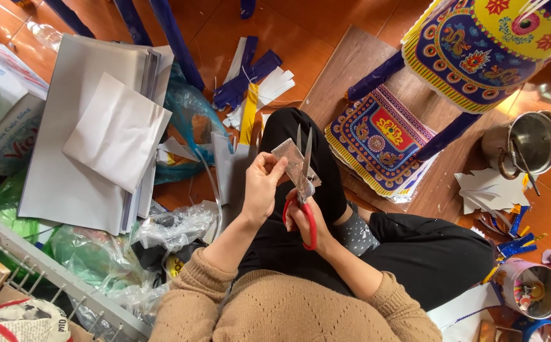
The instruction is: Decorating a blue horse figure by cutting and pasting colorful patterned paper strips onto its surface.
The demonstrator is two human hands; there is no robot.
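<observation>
Above the lap, left hand (261, 183) pinches a silver paper piece (293, 166); right hand (301, 218) grips red-handled scissors (305, 190), blades parted mid-cut; closing them cleanly seems next.

The scissors (305, 209) have red handles. The paper piece (293, 166) is shiny silver. The sweater (288, 310) is tan and the trousers (427, 253) black. The printed sheets (380, 139) show blue, red and yellow patterns. The floor (313, 38) is orange-brown.
</observation>
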